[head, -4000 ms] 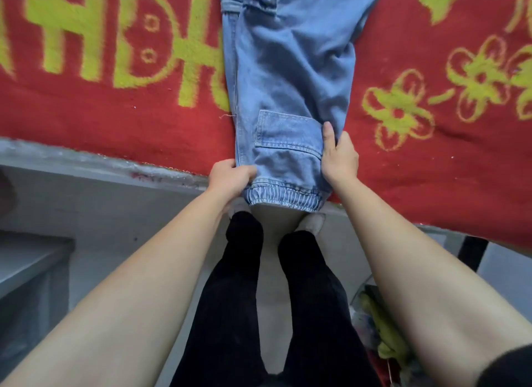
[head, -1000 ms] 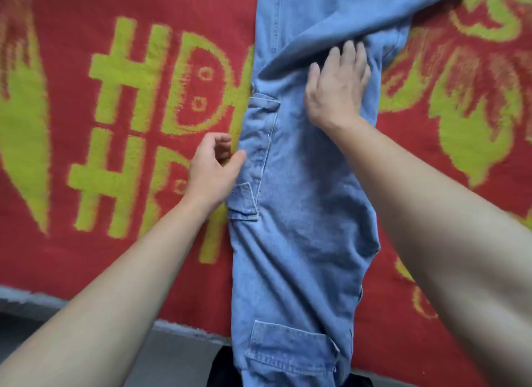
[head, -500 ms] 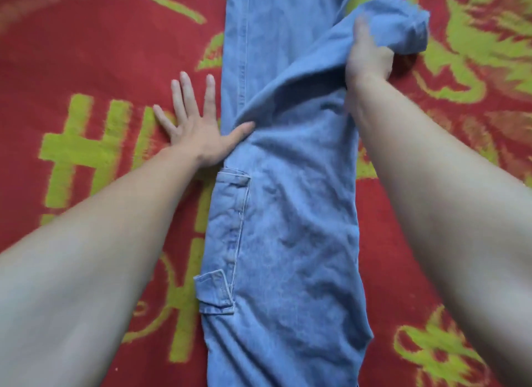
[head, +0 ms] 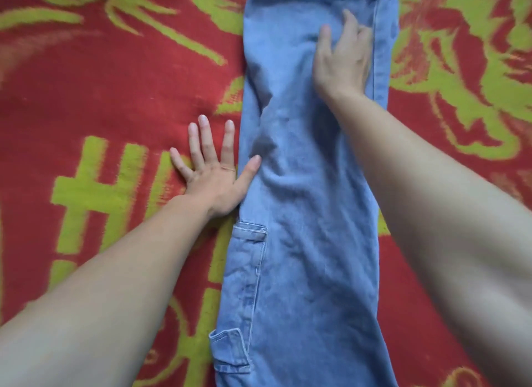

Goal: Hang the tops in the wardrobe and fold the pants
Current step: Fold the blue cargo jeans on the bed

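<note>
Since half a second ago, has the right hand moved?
Yes. The right hand has let go of the flap at the jeans' right edge and now presses flat, further inward on the denim.

The light blue jeans lie flat, folded lengthwise into one long strip, on the red and yellow-green blanket. My right hand presses palm-down on the denim near the waistband. My left hand rests spread on the blanket, thumb touching the jeans' left edge above a side pocket.
</note>
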A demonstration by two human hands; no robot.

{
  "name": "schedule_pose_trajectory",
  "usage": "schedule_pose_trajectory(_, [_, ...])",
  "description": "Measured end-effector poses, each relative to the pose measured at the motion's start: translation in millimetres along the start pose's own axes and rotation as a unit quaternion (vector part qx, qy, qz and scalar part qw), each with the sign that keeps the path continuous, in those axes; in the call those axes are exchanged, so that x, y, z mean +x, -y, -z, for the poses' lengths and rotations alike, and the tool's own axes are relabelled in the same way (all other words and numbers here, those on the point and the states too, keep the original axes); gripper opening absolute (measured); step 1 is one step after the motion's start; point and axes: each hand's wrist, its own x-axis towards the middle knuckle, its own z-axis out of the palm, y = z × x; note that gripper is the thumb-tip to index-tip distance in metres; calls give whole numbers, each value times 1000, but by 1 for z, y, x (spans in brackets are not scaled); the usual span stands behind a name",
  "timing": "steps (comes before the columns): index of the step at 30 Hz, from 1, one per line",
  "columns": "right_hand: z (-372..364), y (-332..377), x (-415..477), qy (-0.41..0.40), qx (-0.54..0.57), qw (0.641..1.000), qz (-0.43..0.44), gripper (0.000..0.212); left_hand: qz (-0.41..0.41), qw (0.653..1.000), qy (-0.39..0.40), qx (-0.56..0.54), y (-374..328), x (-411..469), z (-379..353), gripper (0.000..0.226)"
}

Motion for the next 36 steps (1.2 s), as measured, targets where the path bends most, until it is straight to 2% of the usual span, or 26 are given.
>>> schedule_pose_trajectory(4, [-1, 6, -21, -44, -91, 981, 163, 59, 1, 999, 32, -8, -1, 1, 3, 80])
schedule_pose_trajectory(6, [-9, 13, -24, 13, -143, 960, 240, 62, 7, 999, 37, -11, -2, 2, 4, 75])
schedule_pose_trajectory(8, [-20, 10, -22, 120, -212, 936, 256, 66, 7, 999, 38, -15, -3, 2, 5, 72])
schedule_pose_trajectory(9, [-27, 6, -19, 146, -228, 931, 246, 67, 6, 999, 38, -18, -2, 2, 5, 72])
schedule_pose_trajectory(11, [-31, 9, -17, 136, -226, 938, 226, 66, 5, 999, 46, -23, -2, 2, 7, 77])
schedule_pose_trajectory(15, [-30, 25, -30, 8, -178, 957, 227, 65, -1, 999, 49, -23, -2, 0, 10, 97])
schedule_pose_trajectory(18, [-30, 30, -32, 59, -172, 943, 278, 46, -5, 998, 56, -17, -1, -2, 12, 107])
schedule_pose_trajectory(19, [-32, 31, -32, 58, -119, 950, 284, 37, -7, 998, 58, -18, -1, -2, 13, 108])
schedule_pose_trajectory(21, [-35, 35, -35, 4, 47, 959, 278, 26, -9, 998, 56, -25, 0, -2, 12, 106])
schedule_pose_trajectory(23, [-36, 34, -40, 14, 114, 961, 250, 26, -9, 999, 44, -27, 0, -1, 11, 102])
schedule_pose_trajectory(26, [-40, 26, -46, 101, 22, 959, 262, 36, -9, 999, 34, -18, -1, -1, 8, 93])
schedule_pose_trajectory(29, [-33, 19, -66, 75, -64, 951, 292, 49, -2, 1000, 27, -11, -2, 1, 6, 85])
schedule_pose_trajectory(33, [-2, -41, -120, 37, -254, 938, 232, 64, 3, 1000, 15, -4, -2, 3, 3, 78])
schedule_pose_trajectory(36, [19, -86, -134, 93, -307, 932, 167, 77, 4, 1000, 14, 2, -3, 3, 2, 76])
